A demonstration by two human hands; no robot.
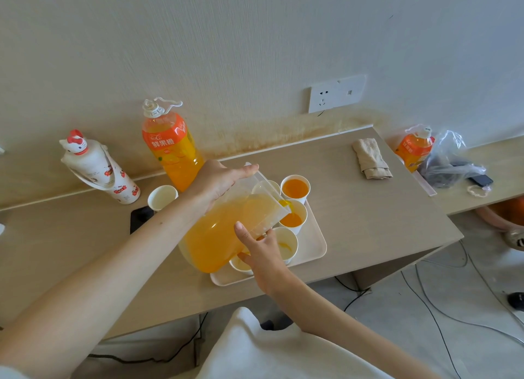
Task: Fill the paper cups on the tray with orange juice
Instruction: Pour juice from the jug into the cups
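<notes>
right hand [263, 254] and left hand [218, 183] gripped the tilted pitcher [215, 237], filling a middle cup [300, 227]. next it likely needed levelling before overflow.

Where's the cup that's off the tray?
In the head view, the spare cup stands on the desk left of the tray, between the white flask and the juice bottle.

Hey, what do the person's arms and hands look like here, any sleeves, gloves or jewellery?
Both are bare: the left forearm and right forearm show no sleeve, and neither the left hand nor the right hand wears a glove, ring, watch or bracelet. The pale fabric in the lower-left corner may be a short sleeve's edge. A white garment covers the body.
</notes>
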